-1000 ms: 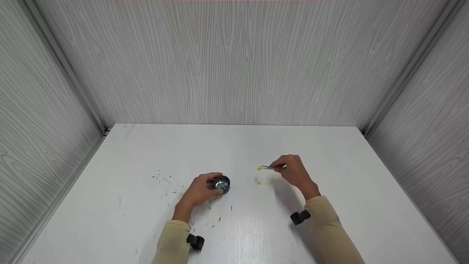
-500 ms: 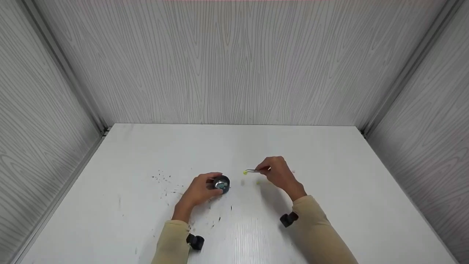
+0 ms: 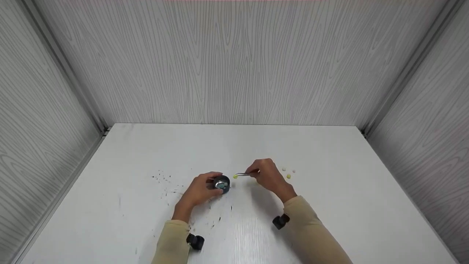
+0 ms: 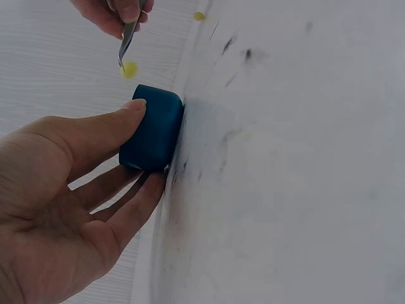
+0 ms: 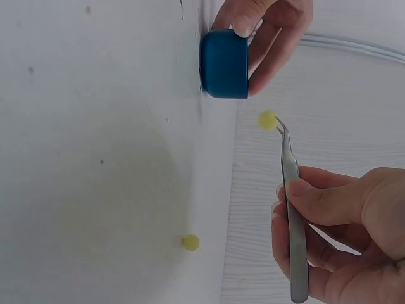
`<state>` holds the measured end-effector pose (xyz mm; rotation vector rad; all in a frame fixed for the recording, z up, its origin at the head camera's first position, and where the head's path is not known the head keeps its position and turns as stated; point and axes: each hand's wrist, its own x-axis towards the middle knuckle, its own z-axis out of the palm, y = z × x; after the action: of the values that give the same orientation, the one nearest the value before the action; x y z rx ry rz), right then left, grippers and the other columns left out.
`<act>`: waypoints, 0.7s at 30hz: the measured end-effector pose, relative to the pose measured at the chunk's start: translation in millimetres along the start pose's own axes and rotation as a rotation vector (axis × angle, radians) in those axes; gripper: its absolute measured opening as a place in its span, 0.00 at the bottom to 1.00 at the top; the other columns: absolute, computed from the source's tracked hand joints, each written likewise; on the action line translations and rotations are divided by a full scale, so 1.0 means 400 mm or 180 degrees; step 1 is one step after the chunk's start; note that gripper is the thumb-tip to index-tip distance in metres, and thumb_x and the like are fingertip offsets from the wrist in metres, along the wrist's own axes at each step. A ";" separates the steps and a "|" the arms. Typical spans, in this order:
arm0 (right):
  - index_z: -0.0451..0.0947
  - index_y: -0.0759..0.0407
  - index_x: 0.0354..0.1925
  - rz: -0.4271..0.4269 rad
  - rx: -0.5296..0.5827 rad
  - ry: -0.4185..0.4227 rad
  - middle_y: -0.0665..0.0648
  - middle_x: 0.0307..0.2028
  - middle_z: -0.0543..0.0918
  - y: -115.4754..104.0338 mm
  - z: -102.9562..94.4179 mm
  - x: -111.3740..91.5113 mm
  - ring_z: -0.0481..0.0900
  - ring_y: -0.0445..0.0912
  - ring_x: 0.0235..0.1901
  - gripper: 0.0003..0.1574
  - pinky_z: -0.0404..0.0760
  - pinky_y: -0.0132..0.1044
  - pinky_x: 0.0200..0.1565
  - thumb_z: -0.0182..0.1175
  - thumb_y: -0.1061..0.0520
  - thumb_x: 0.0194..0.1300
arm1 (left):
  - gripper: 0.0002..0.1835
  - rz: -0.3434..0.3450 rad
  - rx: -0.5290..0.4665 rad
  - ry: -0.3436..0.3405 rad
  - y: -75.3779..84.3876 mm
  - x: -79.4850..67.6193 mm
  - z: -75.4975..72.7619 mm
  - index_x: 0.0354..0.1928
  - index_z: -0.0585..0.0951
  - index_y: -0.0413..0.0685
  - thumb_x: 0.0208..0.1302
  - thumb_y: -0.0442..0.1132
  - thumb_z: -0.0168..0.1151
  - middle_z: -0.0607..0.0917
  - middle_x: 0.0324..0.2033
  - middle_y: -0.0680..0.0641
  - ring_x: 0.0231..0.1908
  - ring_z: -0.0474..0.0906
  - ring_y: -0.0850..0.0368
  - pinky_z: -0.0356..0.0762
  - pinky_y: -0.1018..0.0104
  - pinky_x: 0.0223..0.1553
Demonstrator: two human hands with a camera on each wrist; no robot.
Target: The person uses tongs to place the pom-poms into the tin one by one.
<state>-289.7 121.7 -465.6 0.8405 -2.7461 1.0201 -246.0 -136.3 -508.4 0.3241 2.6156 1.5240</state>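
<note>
My left hand grips a small blue cup between thumb and fingers, low at the white tabletop. From above, a few bluish pieces show inside its shiny bowl. My right hand pinches a pair of metal tweezers with bent tips. At those tips is a small round yellow pellet, raised over the table and just to the right of the cup's rim. On the table under the right hand lies another yellow pellet.
Beyond the right hand lie one more yellow pellet and two pale pellets. Dark specks are scattered on the white table around the left hand. Grey wood-grain panels close in the back and both sides.
My right hand has moved left with the tweezers and yellow pellet, closer to the cup, uncovering pellets on the right. The left hand and cup have stayed put.
</note>
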 end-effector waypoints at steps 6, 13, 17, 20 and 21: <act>0.92 0.62 0.37 -0.0019 -0.0025 -0.0029 0.59 0.35 0.91 -0.004 0.023 0.005 0.88 0.50 0.39 0.12 0.89 0.45 0.42 0.66 0.74 0.62 | 0.32 -0.0051 0.0067 0.0024 -0.003 0.000 0.000 0.69 0.76 0.43 0.62 0.35 0.74 0.80 0.64 0.36 0.64 0.78 0.37 0.74 0.41 0.67; 0.92 0.62 0.37 -0.0079 -0.0034 -0.0050 0.60 0.35 0.91 -0.013 0.037 0.011 0.89 0.50 0.39 0.12 0.89 0.45 0.44 0.67 0.74 0.62 | 0.31 0.0023 0.0067 0.0021 -0.002 -0.002 0.000 0.68 0.77 0.42 0.62 0.35 0.73 0.82 0.63 0.37 0.63 0.79 0.37 0.74 0.40 0.68; 0.92 0.62 0.37 -0.0113 -0.0033 -0.0035 0.60 0.35 0.90 -0.014 0.045 0.013 0.89 0.52 0.40 0.11 0.89 0.46 0.44 0.67 0.73 0.62 | 0.30 0.0031 0.0069 0.0029 -0.001 -0.004 0.002 0.67 0.77 0.42 0.63 0.35 0.73 0.82 0.63 0.38 0.64 0.78 0.38 0.72 0.40 0.68; 0.92 0.63 0.38 -0.0113 -0.0019 -0.0043 0.60 0.35 0.91 -0.018 0.049 0.015 0.89 0.52 0.40 0.11 0.89 0.46 0.44 0.67 0.73 0.62 | 0.30 0.0052 0.0089 0.0033 -0.001 -0.004 0.002 0.67 0.77 0.42 0.63 0.35 0.73 0.82 0.62 0.38 0.63 0.79 0.37 0.73 0.40 0.68; 0.92 0.63 0.38 -0.0113 -0.0005 -0.0051 0.60 0.36 0.91 -0.019 0.051 0.016 0.89 0.52 0.40 0.11 0.89 0.46 0.45 0.67 0.73 0.62 | 0.30 0.0058 0.0095 0.0031 -0.001 -0.004 0.002 0.67 0.77 0.42 0.63 0.35 0.73 0.82 0.62 0.38 0.63 0.79 0.37 0.73 0.40 0.68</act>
<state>-289.0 101.4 -475.2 0.8975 -2.7345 1.0092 -244.5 -136.3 -509.2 0.3447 2.6524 1.4972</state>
